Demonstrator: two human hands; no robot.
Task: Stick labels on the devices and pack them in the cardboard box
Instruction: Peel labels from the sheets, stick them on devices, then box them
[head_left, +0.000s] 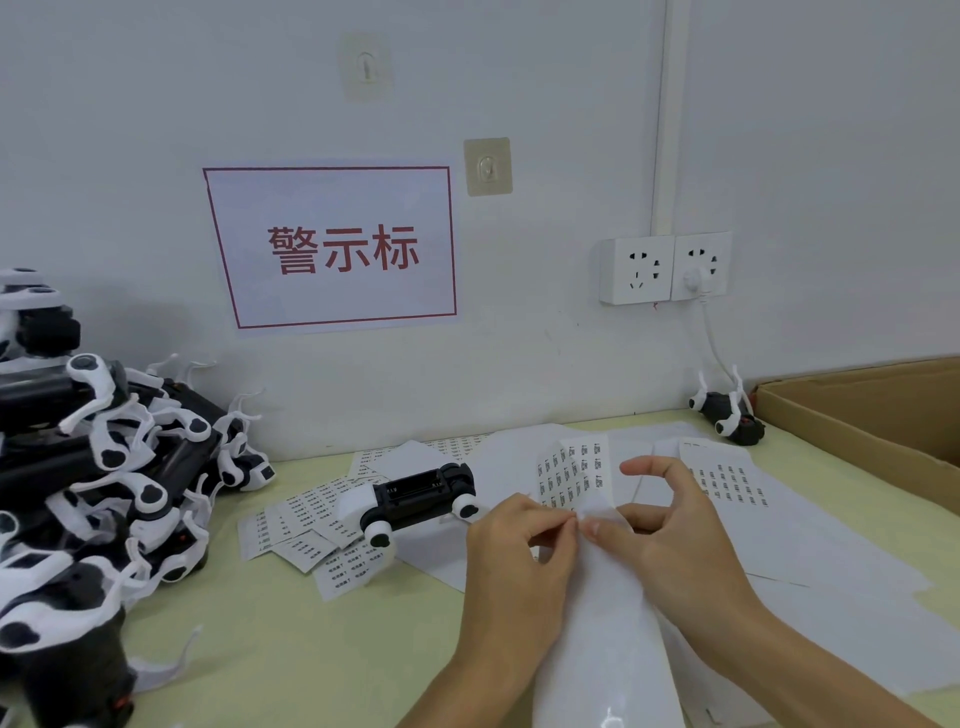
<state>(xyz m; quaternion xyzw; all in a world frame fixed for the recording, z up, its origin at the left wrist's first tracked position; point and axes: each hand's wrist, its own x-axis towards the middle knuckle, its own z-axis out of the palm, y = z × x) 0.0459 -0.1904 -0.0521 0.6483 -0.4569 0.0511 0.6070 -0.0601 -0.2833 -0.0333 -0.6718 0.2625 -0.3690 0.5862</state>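
From here I see both hands, left hand (511, 540) and right hand (670, 530), pinching the label sheet (574, 475) just right of the lone device (415, 496) on the counter (291, 639), the pile of devices (98, 467) apparently unlabelled, the cardboard box (872, 410) hardly begun.

On the surface (291, 644) we see a pile of devices (98, 467) at far left, against the wall. One device (415, 496) lies near the middle on scattered label sheets (306, 525). Right of it, our left hand (511, 561) and right hand (670, 540) meet on a label strip (574, 473). The cardboard box (862, 410) sits far right, another device (727, 410) just left of it below the wall sockets (665, 267).
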